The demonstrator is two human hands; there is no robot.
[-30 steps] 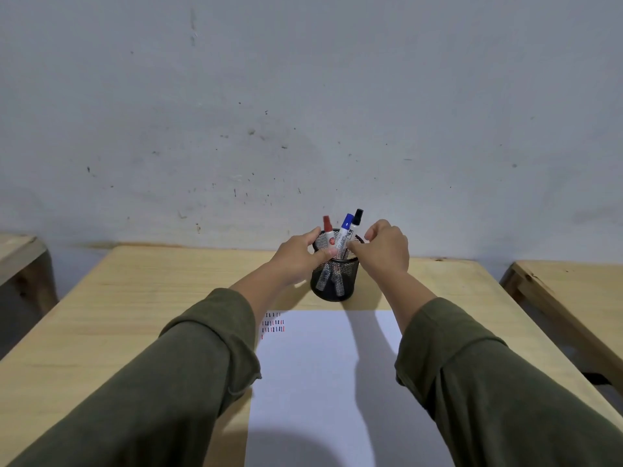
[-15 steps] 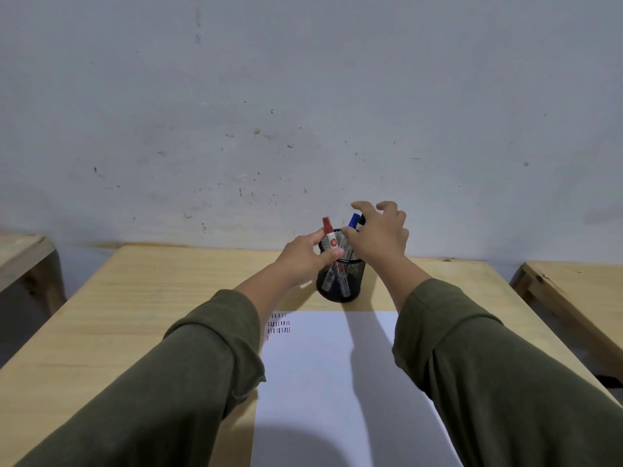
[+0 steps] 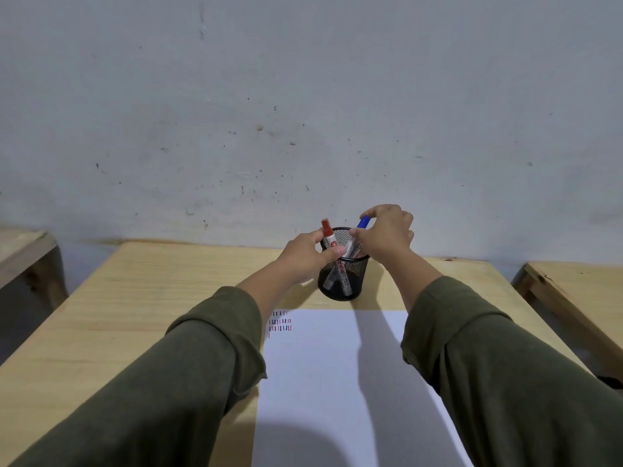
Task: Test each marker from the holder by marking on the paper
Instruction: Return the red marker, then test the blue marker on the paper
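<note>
From the head view I see both of my hands reaching forward to the black mesh holder [image 3: 340, 281], which stands on the wooden table [image 3: 135, 315] just beyond the far edge of the white paper [image 3: 337, 382]. My left hand [image 3: 305, 257] is wrapped against the holder's left side at the rim, thumb and fingers pressed together on the mesh and touching the base of the red-capped marker [image 3: 327, 233]; I cannot tell whether the fingers pinch that marker or only the rim. That marker stands nearly upright, its cap rising above the left thumb. My right hand [image 3: 384, 235] sits over the holder's right side, its thumb and forefinger closed around the blue-capped marker [image 3: 358, 235]; the blue cap pokes out at the forefinger's tip, and the pale barrel slants down from the grip into the holder, leaning right. Through the mesh below both grips I make out pale marker barrels crossing inside. Nearer to me than the left hand, at the paper's far left corner, rows of short test strokes [image 3: 280, 324] in dark and red ink are visible beside my left sleeve [image 3: 188, 365]. My right sleeve [image 3: 488, 365] covers part of the paper's right edge.
</note>
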